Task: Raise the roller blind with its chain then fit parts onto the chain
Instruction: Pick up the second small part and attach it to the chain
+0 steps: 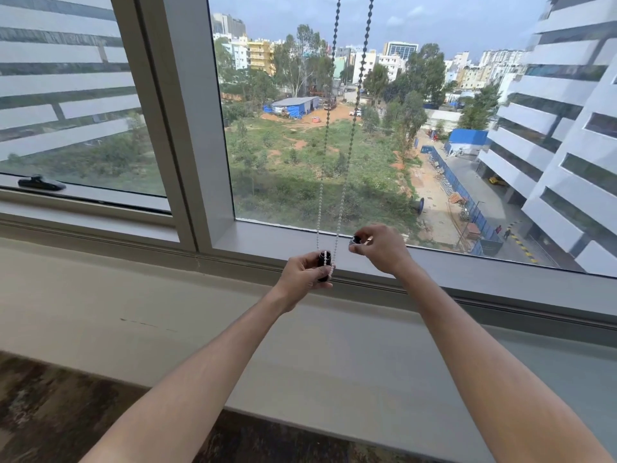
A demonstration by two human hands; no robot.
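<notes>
Latch (41, 183): on the frame, far to the left of both hands.
Left hand (305, 270): clenched around a dark holder (324, 260) at the chain's bottom loop.
Chain (347, 152): 2 strands hanging down the glass into the left hand.
Right hand (380, 247): fingertips pinching a small dark cap (355, 241), just right of the chain.
Sill (500, 262): behind both hands.

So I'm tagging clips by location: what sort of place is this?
Probably an upper-floor office or flat, at a window. A bead chain hangs before the glass, a deep sill runs below, and the view looks down on a vacant lot and neighbouring blocks.
</notes>
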